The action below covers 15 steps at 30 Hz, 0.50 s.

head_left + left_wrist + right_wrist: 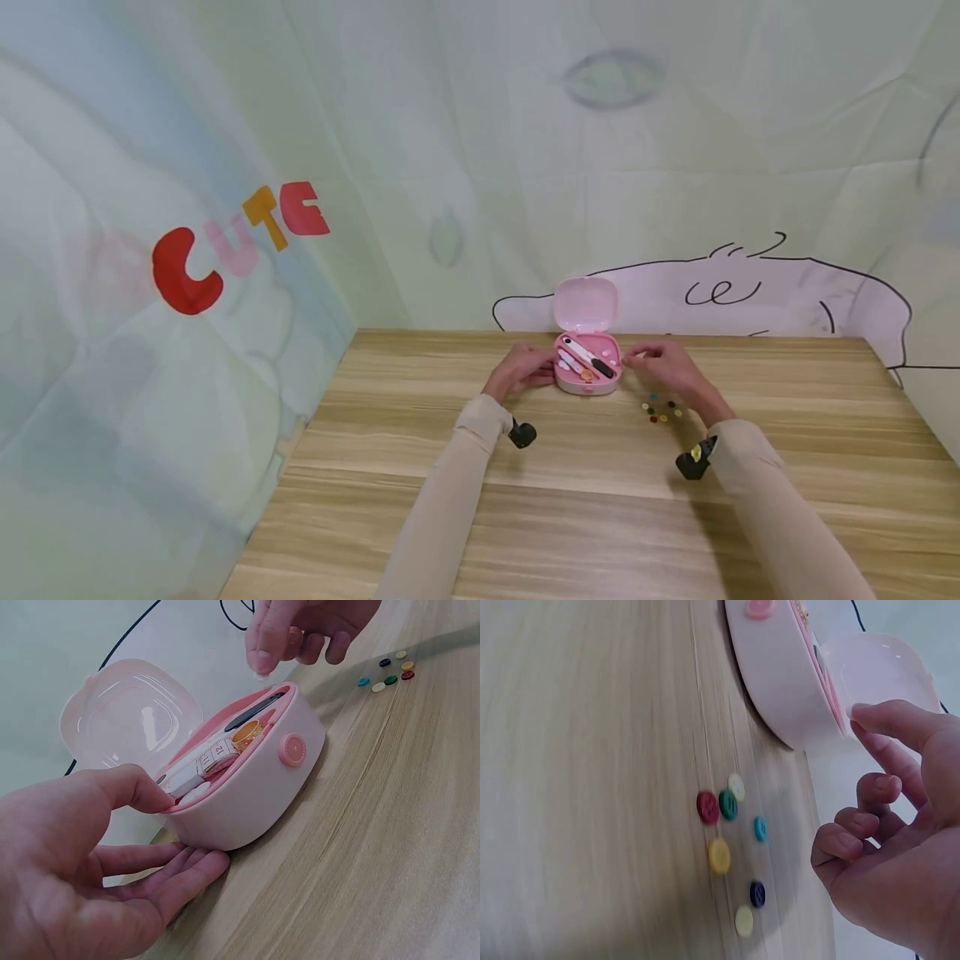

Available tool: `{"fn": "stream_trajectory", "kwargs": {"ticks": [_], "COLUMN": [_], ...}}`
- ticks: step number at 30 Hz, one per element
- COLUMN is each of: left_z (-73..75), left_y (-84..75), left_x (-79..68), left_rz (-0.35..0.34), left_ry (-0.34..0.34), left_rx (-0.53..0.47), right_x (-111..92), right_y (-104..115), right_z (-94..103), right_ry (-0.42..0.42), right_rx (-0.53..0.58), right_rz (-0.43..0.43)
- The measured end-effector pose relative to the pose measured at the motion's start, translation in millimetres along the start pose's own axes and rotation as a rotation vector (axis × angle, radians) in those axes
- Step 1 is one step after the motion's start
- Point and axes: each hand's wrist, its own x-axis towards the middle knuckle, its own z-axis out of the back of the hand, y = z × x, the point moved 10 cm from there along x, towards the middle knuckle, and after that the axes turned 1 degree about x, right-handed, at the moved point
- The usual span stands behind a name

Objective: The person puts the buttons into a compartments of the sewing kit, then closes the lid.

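Note:
A pink-and-white sewing box (247, 802) stands on the table with its lid (585, 304) raised. My left hand (90, 855) grips its left end, thumb at the rim and fingers low against the side. Inside lie a white tape measure (215, 754), a gold ring-shaped thimble (246, 735) and a slim tool with a black end (602, 367). Just off the box's right end, my right hand (900, 795) pinches a small white piece (260, 676) between thumb and forefinger; its kind is mostly hidden by the fingertips. The other right fingers are curled loosely.
Several loose buttons, among them a red button (708, 808), a yellow button (719, 856) and a blue button (760, 829), lie on the wooden table (562, 533) near my right hand. A printed cloth backdrop (450, 167) hangs close behind the box.

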Motion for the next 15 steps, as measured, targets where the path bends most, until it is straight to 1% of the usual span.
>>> {"fn": "stream_trajectory", "kwargs": {"ticks": [3,6,11,15], "left_z": [0.0,0.0,-0.6,-0.7], "left_y": [0.6,0.6,-0.4,-1.0], "left_x": [-0.2,-0.9,-2.1,-2.8], "left_rz": [0.002,-0.001,-0.002,-0.002], "left_ry": [0.000,0.001,0.004,0.002], "left_rx": [-0.003,-0.003,0.000,-0.004], "right_x": [6.5,10.3,12.6,13.8], "right_y": [-4.8,-6.3,-3.7,-0.3], "right_z": [-3.1,-5.6,-8.7,-9.9], "right_ry": [-0.014,-0.028,-0.045,-0.053], "right_rx": [0.039,0.063,0.075,0.083], "right_rz": [-0.042,-0.061,-0.062,-0.041]}}
